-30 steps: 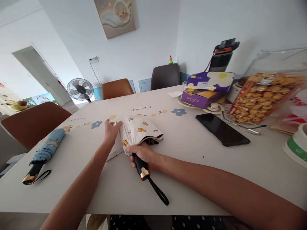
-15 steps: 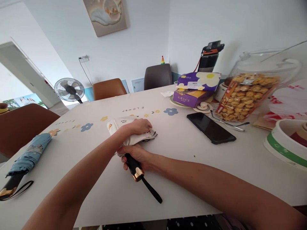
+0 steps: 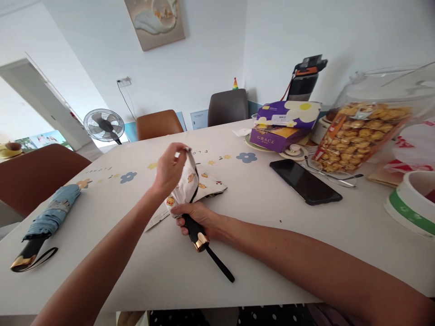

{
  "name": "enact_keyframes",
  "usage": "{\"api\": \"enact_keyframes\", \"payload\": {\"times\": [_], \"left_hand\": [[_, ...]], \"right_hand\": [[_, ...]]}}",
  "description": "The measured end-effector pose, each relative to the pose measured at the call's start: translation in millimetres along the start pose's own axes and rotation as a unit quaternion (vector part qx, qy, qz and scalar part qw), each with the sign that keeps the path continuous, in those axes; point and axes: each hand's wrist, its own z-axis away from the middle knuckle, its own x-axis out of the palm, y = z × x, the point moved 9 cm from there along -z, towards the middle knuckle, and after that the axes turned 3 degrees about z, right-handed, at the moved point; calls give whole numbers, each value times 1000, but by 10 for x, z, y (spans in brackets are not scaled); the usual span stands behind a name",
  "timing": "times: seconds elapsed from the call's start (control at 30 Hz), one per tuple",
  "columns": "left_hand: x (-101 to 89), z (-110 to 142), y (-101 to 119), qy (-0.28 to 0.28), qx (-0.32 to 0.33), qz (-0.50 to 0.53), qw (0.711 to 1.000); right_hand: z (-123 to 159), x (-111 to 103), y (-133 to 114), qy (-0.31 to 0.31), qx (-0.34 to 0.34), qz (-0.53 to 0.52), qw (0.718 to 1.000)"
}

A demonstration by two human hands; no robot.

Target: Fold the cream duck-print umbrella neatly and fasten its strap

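A white folding umbrella [image 3: 207, 183] with small cartoon prints lies on the table, its canopy loose and partly unfolded. My right hand [image 3: 199, 217] is wrapped around the top of its black handle, just below the cloth. The handle ends in a gold band with a black wrist strap [image 3: 220, 265] hanging toward the table's near edge. My left hand [image 3: 171, 167] pinches an edge of the canopy cloth and holds that fold raised above the rest. To the left lies a second umbrella [image 3: 54, 213], blue, furled, with a black and gold handle.
On the right are a black phone [image 3: 306, 181], glasses [image 3: 333, 174], a purple box [image 3: 277, 138] under a tissue pack [image 3: 288, 113], a dark bottle [image 3: 304, 79], a jar of snacks [image 3: 363, 136] and a white-green container [image 3: 413, 203]. Chairs [image 3: 159, 124] and a fan [image 3: 103, 126] stand beyond.
My left hand has risen from lying on the canopy, lifting a fold of cloth up and leftward. My right hand keeps its hold on the handle. The whole view has shifted slightly.
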Motion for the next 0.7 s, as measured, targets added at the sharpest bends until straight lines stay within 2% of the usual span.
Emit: {"api": "enact_keyframes", "payload": {"times": [0.07, 0.13, 0.2, 0.27, 0.37, 0.43, 0.57, 0.7], "left_hand": [[-375, 109, 14, 65, -8, 37, 997], [-719, 286, -63, 133, -29, 38, 990], [-991, 506, -244, 195, -70, 27, 978], [-1158, 726, -491, 240, -125, 45, 962], [-1220, 962, -839, 275, -202, 128, 931], [-1199, 1034, -963, 287, -233, 176, 912], [-1127, 1054, -1011, 281, -270, 214, 896], [-1123, 1075, -1006, 285, -286, 229, 886]], "right_hand": [[21, 18, -20, -5, -1, 1, 1000], [37, 37, -44, -10, -7, 2, 1000], [48, 46, -69, -11, -17, 5, 1000], [63, 50, -92, -10, -25, 4, 1000], [98, 93, -125, -29, -34, 5, 999], [116, 111, -142, -39, -37, 9, 999], [85, 55, -149, -29, -42, 1, 999], [-21, -10, -126, -49, -55, 0, 997]]}}
